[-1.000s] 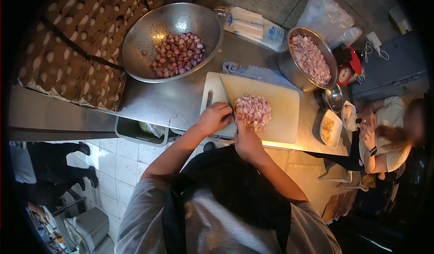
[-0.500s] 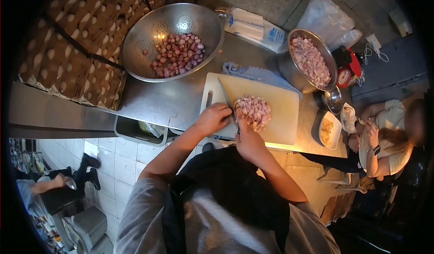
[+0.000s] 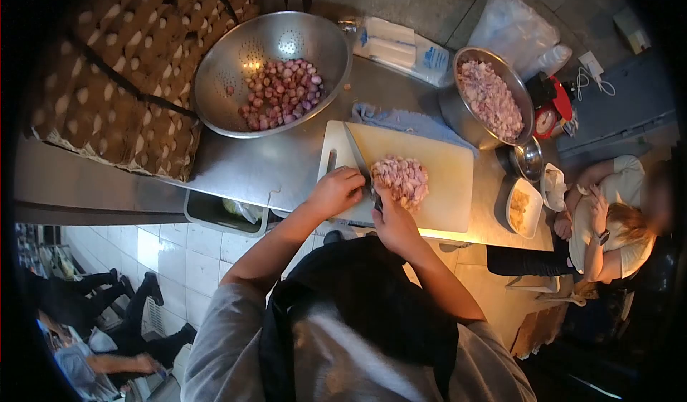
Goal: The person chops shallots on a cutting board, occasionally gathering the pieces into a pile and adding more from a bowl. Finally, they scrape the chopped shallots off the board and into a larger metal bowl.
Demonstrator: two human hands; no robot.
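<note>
My right hand [image 3: 395, 224] is wrapped round the handle of a kitchen knife [image 3: 357, 148], whose blade points away from me over the left part of a white cutting board [image 3: 451, 187]. Just left of the blade, my left hand [image 3: 336, 191] rests at the board's near edge with its fingers curled; whatever they may hold is hidden. Right of the knife lies a heap of cut shallots [image 3: 403, 180], close to my right fingers. Behind the board, a steel colander [image 3: 215, 108] contains whole peeled shallots [image 3: 283, 94].
A steel pot [image 3: 458, 112] of cut shallots stands back right, beside a blue cloth [image 3: 408, 120]. Stacked egg trays [image 3: 122, 65] fill the left. A white dish [image 3: 530, 223] and a seated person [image 3: 608, 223] are at right. Other people [image 3: 122, 352] appear lower left.
The view has shifted slightly, so the counter sits lower. Both my hands and the knife hold nearly the same place on the board. At lower left, people have moved.
</note>
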